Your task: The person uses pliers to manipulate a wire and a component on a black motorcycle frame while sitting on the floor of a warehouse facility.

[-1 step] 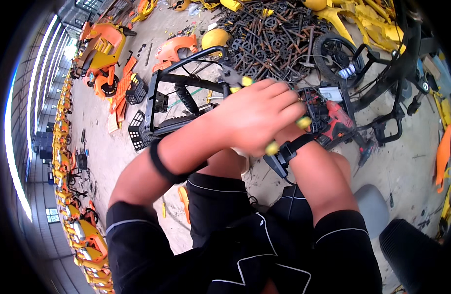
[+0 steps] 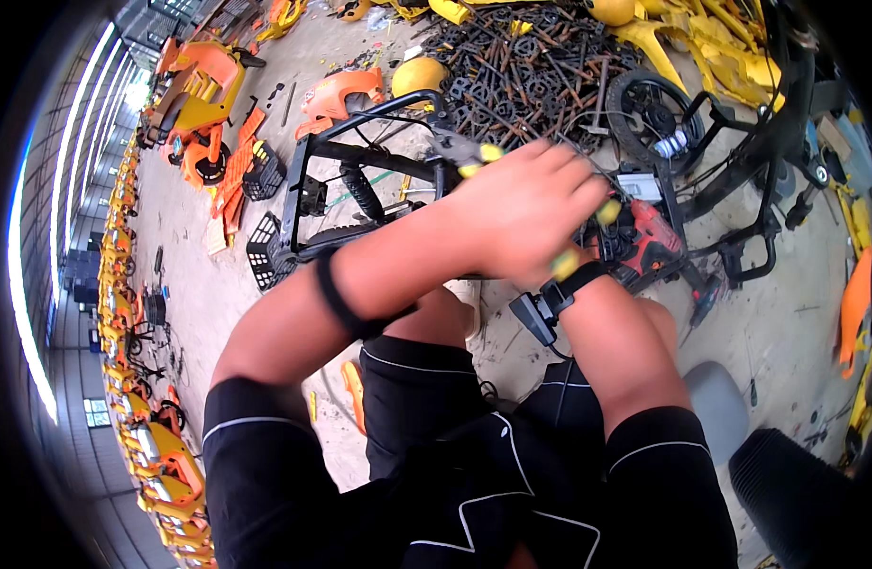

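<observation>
My left hand is closed round pliers with grey jaws and yellow handle grips. The jaws point up and left, over a black bar of a stripped vehicle frame; whether they touch it I cannot tell. Yellow handle ends stick out on the right side of the fist. My right forearm, with a black strap and small device at the wrist, reaches up behind the left hand. The left hand hides the right hand's fingers. A red cordless power tool lies on the frame beside the hands, near wiring.
Beyond the frame lies a heap of rusty black metal parts. A wheel and yellow panels are at the far right. Orange panels and orange-yellow vehicles stand left. A grey seat-like object sits near my right arm.
My left hand has shifted slightly right, with the pliers' handle ends moving right too. The frame and the red power tool stay in place.
</observation>
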`<state>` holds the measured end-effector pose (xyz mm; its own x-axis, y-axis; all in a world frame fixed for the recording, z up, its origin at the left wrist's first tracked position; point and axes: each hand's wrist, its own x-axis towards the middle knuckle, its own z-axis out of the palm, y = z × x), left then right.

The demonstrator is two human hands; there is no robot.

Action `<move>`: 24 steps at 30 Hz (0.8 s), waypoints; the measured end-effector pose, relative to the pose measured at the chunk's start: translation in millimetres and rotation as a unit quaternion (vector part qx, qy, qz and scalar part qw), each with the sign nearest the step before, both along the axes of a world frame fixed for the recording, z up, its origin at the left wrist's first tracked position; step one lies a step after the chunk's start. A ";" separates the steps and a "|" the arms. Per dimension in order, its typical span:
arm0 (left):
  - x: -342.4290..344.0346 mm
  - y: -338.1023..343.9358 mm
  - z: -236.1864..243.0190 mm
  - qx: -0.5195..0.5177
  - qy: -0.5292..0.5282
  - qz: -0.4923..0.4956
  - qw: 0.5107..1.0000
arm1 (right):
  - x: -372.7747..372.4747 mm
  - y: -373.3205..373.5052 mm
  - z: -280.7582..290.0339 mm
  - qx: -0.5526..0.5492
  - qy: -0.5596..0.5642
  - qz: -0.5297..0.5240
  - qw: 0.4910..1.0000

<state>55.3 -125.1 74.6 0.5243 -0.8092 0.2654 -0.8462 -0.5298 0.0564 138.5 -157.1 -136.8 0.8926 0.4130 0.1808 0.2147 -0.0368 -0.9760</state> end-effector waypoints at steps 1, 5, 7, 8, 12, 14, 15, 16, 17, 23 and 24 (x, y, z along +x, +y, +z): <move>20.7 -21.9 -0.4 0.070 0.021 0.139 0.988 | -1.0 8.4 -0.8 0.013 -0.001 0.012 1.000; 130.7 -12.6 -5.1 0.101 0.136 0.535 0.828 | -9.1 30.8 -11.1 0.040 0.000 0.048 0.998; 125.8 -10.0 -7.9 0.075 0.114 0.528 0.838 | -12.4 34.7 -14.3 0.043 0.002 0.056 0.997; 116.7 -21.4 1.2 0.070 0.102 0.511 0.850 | -9.6 28.1 -15.1 0.042 0.004 0.043 0.998; -0.9 -7.5 -5.4 -0.057 -0.022 0.136 0.989 | -13.9 17.6 -4.4 0.010 0.015 0.015 1.000; -25.2 20.0 -5.8 -0.023 0.005 -0.018 1.000 | -10.1 -3.0 8.7 -0.016 0.012 -0.013 1.000; -37.4 40.1 -15.7 -0.009 -0.031 -0.031 0.999 | -18.6 19.7 13.3 -0.009 0.017 0.015 1.000; -32.9 37.1 -7.1 0.033 0.018 -0.026 0.999 | -21.1 19.5 11.9 -0.013 0.014 0.014 1.000; -27.6 32.0 2.0 0.076 0.067 -0.020 0.995 | -18.1 22.2 12.5 -0.009 0.015 0.020 1.000; 136.2 -13.5 15.7 0.110 0.172 0.537 0.818 | -12.5 45.1 -5.5 0.066 -0.009 0.045 0.997; 140.8 -21.1 5.6 0.127 0.135 0.534 0.825 | -8.5 40.7 -7.6 0.075 -0.012 0.043 0.996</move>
<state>196.1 -146.2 80.2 0.9864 0.1404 -0.0849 0.1354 -0.9889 -0.0620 130.1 -116.4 -144.4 0.8498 0.4540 0.2679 0.2351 0.1284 -0.9634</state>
